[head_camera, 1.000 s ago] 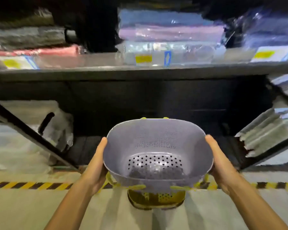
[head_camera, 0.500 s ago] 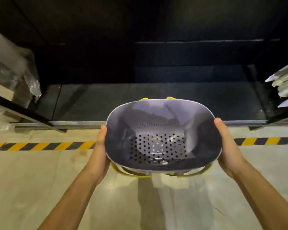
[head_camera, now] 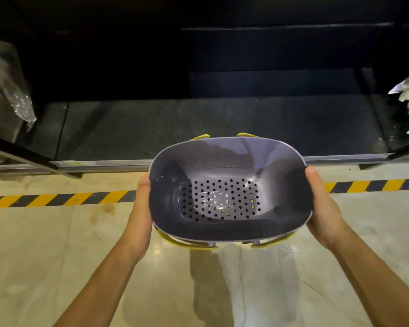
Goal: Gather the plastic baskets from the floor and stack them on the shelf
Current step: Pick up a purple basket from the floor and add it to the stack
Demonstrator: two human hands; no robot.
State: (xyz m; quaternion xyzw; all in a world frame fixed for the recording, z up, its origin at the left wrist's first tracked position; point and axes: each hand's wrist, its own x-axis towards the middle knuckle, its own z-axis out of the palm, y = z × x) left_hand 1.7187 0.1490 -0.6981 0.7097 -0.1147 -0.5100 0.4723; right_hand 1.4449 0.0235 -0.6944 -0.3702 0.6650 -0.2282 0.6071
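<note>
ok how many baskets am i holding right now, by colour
purple basket: 1
yellow basket: 1 (nested underneath, only edges show)
total: 2

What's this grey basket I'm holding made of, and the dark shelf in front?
The grey basket: likely moulded plastic, smooth and slightly glossy; light glints on its walls, and its bottom has even round holes. The dark shelf: matt, speckled board, perhaps painted wood or laminate; too dim to tell. Its front rail looks like bare metal, pale with a dull sheen.
</note>
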